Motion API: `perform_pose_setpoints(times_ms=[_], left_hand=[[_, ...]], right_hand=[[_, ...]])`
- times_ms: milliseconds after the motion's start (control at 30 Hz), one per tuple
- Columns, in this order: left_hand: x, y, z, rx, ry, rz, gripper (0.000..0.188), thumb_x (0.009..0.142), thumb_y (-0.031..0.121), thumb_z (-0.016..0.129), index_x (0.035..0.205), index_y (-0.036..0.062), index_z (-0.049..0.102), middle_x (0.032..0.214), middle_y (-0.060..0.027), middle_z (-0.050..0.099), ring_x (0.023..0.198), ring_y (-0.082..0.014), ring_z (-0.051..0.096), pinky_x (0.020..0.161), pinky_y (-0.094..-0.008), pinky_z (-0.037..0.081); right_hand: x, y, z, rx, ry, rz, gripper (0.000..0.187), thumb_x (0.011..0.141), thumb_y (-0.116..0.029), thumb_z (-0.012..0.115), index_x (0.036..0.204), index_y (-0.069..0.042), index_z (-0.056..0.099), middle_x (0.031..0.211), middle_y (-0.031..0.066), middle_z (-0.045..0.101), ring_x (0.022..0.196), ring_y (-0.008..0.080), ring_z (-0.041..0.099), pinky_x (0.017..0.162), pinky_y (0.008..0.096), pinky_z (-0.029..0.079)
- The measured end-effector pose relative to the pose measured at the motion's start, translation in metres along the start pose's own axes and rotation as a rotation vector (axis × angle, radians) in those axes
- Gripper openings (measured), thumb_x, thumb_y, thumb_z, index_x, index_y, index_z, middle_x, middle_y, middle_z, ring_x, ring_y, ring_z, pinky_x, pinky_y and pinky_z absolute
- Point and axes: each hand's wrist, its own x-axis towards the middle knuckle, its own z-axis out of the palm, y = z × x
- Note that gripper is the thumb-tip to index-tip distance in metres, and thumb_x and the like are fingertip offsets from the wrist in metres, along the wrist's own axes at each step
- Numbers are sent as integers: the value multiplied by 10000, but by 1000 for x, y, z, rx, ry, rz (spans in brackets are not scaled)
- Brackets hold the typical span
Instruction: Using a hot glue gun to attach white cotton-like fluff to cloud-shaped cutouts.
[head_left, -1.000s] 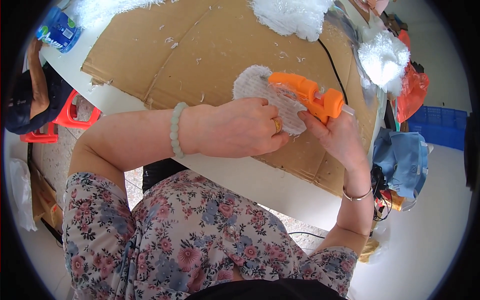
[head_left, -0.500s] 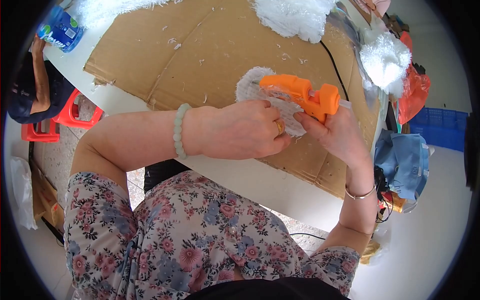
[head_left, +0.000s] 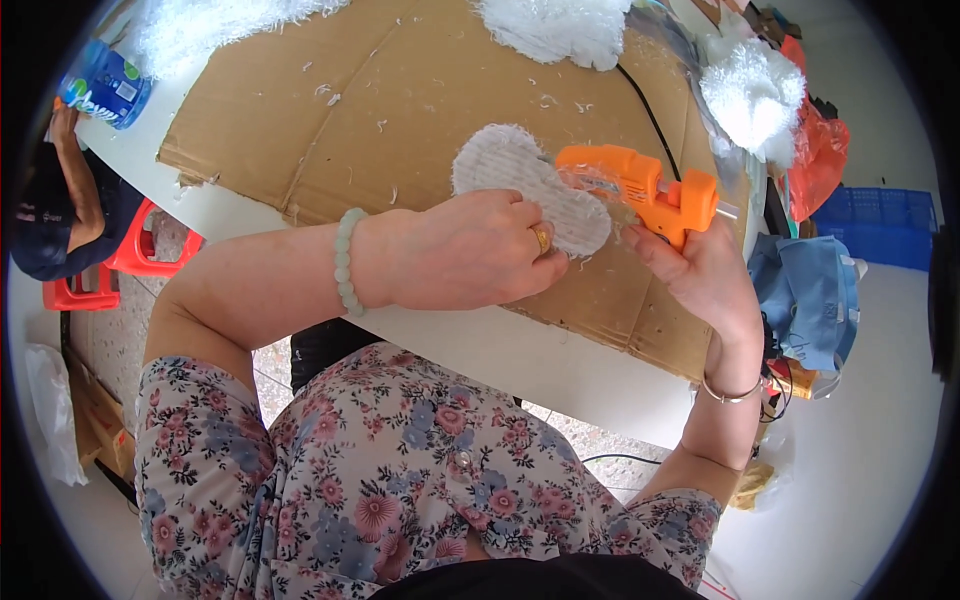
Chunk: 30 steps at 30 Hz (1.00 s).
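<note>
In my right hand (head_left: pixel 708 278) is an orange hot glue gun (head_left: pixel 645 190), its handle wrapped by my fingers and a pale glue stick poking out of its rear end. The gun's nozzle points left, over the right part of a white, ribbed, sole-shaped fabric piece (head_left: pixel 500 160). My left hand (head_left: pixel 465 248) is closed at the near edge of this piece, with the fingertips hidden beneath the hand. Fine threads stand out around the piece's rim.
Beneath lies a brown cardboard sheet (head_left: pixel 260 130) strewn with white lint, on a white table. White fluffy material (head_left: pixel 555 25) sits at the far side, near a black cable (head_left: pixel 650 105). A blue-labelled container (head_left: pixel 108 85) stands far left, by another person's arm (head_left: pixel 80 180).
The glue gun has moved right in my right hand, uncovering more of the white piece. My left hand stays at the piece's near edge. The whole view has shifted slightly.
</note>
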Motion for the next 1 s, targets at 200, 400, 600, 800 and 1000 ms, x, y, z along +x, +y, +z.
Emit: perform_pose_setpoints(times_ms=[200,400,600,800,1000], left_hand=[[4,-1,-4,-31,-52,-8,344,758,227,660,1020,19,583,976,-127,601,928,-267,590,811,-350,490],[8,0,-7,-97,-53,-49,359,762,233,673,1035,22,576,1015,-129,612,956,-290,592,825,-375,494],[12,1,-7,-7,77,-16,272,743,218,663,918,29,574,790,-52,597,790,-212,568,707,-323,480],[10,0,-4,11,85,-21,304,735,215,672,949,17,586,827,-55,611,787,-207,559,699,-322,488],[10,-2,-3,36,78,-11,296,740,218,675,940,16,591,863,-58,621,778,-208,554,684,-324,493]], right_hand=[[1,7,10,-3,37,-9,261,800,-152,694,981,-4,576,702,70,575,652,142,543,622,283,449],[-2,7,1,-131,-179,239,330,805,-238,678,1016,-8,569,717,160,571,639,261,555,634,346,453],[-32,12,-2,118,17,197,314,822,-229,662,1030,-13,572,746,137,598,668,222,572,651,335,464],[-26,10,13,78,-65,167,319,819,-175,670,1061,1,560,743,67,584,682,144,543,646,298,458],[-52,19,-1,236,16,344,252,854,-149,642,1050,0,586,814,22,619,693,118,561,629,258,452]])
